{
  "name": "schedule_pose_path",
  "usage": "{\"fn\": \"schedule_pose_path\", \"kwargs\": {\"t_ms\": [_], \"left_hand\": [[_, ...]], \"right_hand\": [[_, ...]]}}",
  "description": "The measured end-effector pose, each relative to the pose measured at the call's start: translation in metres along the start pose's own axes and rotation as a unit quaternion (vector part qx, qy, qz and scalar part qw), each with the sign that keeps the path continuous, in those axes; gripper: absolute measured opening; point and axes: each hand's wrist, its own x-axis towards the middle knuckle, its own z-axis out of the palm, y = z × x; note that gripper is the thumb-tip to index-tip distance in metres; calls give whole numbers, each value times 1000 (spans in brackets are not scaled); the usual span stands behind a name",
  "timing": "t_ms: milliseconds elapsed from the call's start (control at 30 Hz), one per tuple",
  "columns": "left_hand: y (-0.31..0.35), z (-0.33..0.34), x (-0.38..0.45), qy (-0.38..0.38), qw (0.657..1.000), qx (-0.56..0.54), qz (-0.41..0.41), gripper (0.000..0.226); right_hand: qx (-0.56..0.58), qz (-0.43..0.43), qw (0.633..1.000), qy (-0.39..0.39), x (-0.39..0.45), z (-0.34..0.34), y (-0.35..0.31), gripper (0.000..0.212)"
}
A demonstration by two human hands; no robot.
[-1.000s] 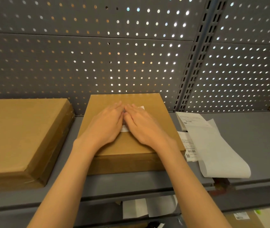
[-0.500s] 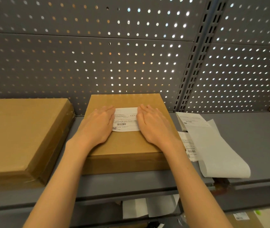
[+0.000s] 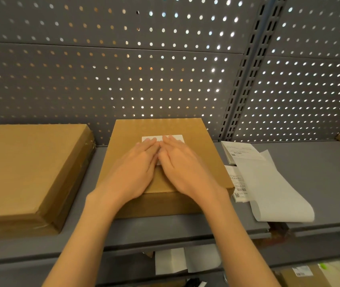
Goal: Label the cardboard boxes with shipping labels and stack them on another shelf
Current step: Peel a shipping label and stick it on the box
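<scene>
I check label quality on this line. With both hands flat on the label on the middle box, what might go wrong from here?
1. The left hand and right hand hide most of the shipping label on the middle box, so creases or lifted edges could go unnoticed.
2. The loose backing paper curls over the shelf edge; lifting the box might sweep it off.

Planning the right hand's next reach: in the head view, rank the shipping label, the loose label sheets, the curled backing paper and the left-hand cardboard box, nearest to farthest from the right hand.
1. shipping label: under the right hand, on the middle box.
2. loose label sheets: just right of that box.
3. curled backing paper: further right.
4. left-hand cardboard box: far left, beyond the left hand.
</scene>
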Motion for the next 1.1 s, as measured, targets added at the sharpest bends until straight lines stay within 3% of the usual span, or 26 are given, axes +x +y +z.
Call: {"fn": "schedule_pose_path", "kwargs": {"t_ms": [133,567,733,900,1100], "left_hand": [[-2,8,-4,-15,1000,-3,-4,46],[-13,0,-19,17,999,10,-44,46],[1,3,-25,71,997,27,-28,47],[14,10,-31,51,998,36,14,49],[12,10,-38,34,999,43,-1,48]], "right_hand": [[-16,1,1000,-15,-6,5,-2,44],[-50,89,994,39,-18,-3,23,47],[-11,44,997,59,-27,-5,8,47],[-26,-9,999,39,-36,9,-13,47],[-50,-9,998,40,-41,16,-12,46]]}}
